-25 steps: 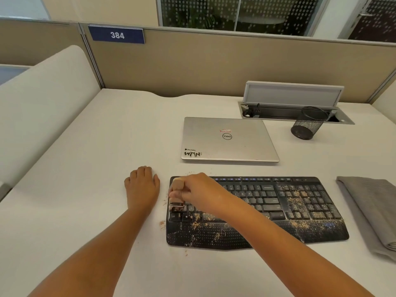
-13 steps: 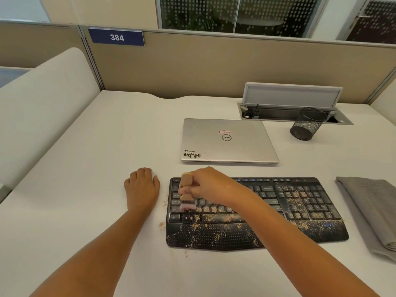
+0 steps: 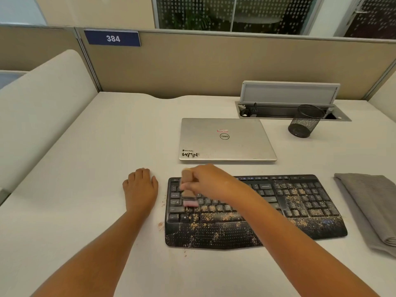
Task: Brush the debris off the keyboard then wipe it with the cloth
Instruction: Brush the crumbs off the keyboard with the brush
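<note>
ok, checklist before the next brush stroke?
1. Brush gripped by right hand: ok.
2. Bristles on the keys of the keyboard: blurred, cannot tell.
3. Left hand flat on the desk, off the keyboard: ok.
4. Debris gone: not ok; keys at right and palm rest still covered.
5. Cloth folded at right, untouched, ready: ok.
6. Laptop shut, behind the keyboard: ok.
</note>
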A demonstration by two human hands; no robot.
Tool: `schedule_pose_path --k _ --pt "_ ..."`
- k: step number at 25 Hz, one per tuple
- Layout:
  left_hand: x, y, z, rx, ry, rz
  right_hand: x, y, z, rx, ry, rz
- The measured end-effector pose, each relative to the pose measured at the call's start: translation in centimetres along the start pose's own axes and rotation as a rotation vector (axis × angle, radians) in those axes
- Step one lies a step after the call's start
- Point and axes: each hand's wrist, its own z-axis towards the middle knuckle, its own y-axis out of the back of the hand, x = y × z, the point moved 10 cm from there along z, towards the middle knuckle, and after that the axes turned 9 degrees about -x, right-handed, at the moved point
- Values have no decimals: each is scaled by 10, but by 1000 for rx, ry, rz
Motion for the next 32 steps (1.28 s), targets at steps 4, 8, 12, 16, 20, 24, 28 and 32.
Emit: schedule_pose_path --k 4,8,12,16,20,24,28,32 --pt "0 2 -1 -11 -18 1 27 -16 1 39 123 52" --pt "1 1 0 -2 6 -6 -11 -8 -7 114 -36 -105" --pt "3 0 0 0 21 -11 -14 12 -11 76 -69 -162" --pt "3 1 0 -13 20 -5 -10 6 -17 49 -55 15" --pt "2 1 0 -14 13 4 -43 24 -28 58 -177 -228" --pt "1 1 1 -12 9 9 -43 30 -28 18 -154 -97" --pt "-1 4 0 -12 6 0 -57 29 -34 19 -184 -94" --pt "-4 7 -1 -13 -12 15 -98 54 -52 9 -367 -200"
